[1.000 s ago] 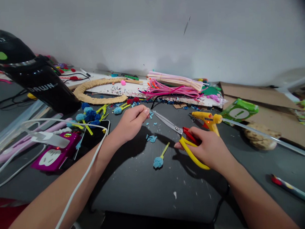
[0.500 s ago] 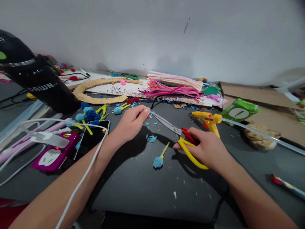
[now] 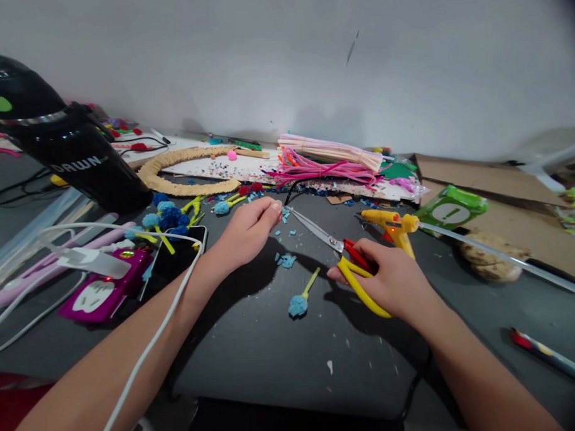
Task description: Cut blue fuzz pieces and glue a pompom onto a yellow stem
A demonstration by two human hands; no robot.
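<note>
My right hand [image 3: 381,275] is closed round the red and yellow handles of a pair of scissors [image 3: 321,233]. Their blades point up and left, with the tips just right of my left hand [image 3: 254,228]. That hand is closed in a pinch between thumb and fingers; a bit of light blue material shows at the fingertips, its full shape hidden. Small blue snippets [image 3: 286,261] lie on the dark table below. A light blue flower with a yellow-green stem [image 3: 299,305] rests in front, between my forearms.
A yellow hot glue gun [image 3: 392,221] with a long clear stick stands right. On the left are a black bottle [image 3: 87,153], a purple power strip [image 3: 108,291] and a white cable [image 3: 166,323]. Pink pipe cleaners [image 3: 326,167] and a tan ring [image 3: 173,185] lie behind.
The scissors have drawn slightly right, so their tips now sit a little apart from my left fingertips. My left hand has hardly moved.
</note>
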